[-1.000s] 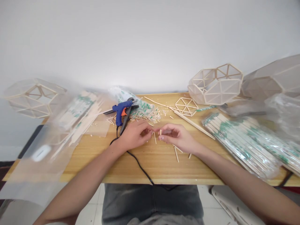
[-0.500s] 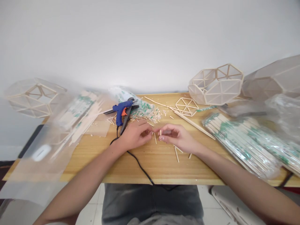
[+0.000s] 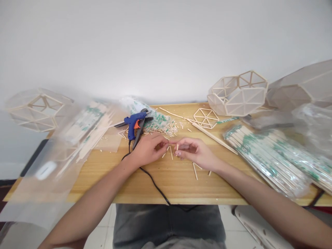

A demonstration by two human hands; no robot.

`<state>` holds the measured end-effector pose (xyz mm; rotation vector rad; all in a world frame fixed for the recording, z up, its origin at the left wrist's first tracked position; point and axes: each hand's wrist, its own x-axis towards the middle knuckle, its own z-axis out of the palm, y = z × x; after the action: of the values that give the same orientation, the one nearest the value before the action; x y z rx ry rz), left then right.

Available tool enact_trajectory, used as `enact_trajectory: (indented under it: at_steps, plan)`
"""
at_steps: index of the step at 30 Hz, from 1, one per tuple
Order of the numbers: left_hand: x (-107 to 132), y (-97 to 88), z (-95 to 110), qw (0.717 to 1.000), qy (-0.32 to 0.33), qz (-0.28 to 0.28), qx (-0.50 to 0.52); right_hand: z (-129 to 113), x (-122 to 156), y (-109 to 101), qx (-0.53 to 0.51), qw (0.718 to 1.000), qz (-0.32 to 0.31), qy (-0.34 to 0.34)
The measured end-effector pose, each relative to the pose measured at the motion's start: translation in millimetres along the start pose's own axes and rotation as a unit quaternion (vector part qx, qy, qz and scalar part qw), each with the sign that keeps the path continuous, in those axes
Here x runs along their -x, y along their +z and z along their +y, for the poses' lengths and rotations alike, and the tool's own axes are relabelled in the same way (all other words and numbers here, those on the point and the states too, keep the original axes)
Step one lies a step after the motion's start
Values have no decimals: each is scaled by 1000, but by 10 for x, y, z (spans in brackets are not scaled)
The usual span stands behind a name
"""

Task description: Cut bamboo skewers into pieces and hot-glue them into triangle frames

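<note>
My left hand [image 3: 151, 149] is closed over the middle of the table, thumb and fingers pinched; what lies between the fingertips is too small to make out. Facing it, my right hand [image 3: 195, 151] holds a short wooden stick [image 3: 177, 147] between thumb and fingers. The fingertips of both hands nearly meet. Just below them shows a thin wooden stick [image 3: 171, 153], with another piece beside it. A blue glue gun [image 3: 134, 123] with an orange trigger rests on its stand behind my left hand. More cut sticks [image 3: 195, 171] lie under my right wrist.
A flat hexagonal stick frame [image 3: 205, 118] lies behind my right hand, near long sticks [image 3: 214, 137]. Bagged sticks [image 3: 267, 159] are at right. Panelled stick structures [image 3: 240, 95] stand at the back. Offcuts [image 3: 166, 130] spill from a bag. A black cord [image 3: 155, 185] crosses the table.
My hands stay almost in place, with only slight finger movement. Another stick piece now shows below my left fingertips. The view has shifted very slightly.
</note>
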<state>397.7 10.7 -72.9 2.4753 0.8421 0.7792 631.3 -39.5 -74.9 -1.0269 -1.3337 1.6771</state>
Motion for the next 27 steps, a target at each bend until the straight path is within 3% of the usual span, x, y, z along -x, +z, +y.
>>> enact_trajectory:
  at_steps: [27]
  plan:
    - [10, 20, -11, 999, -18, 19, -26, -9, -7, -19, -28, 1000, -3, -5]
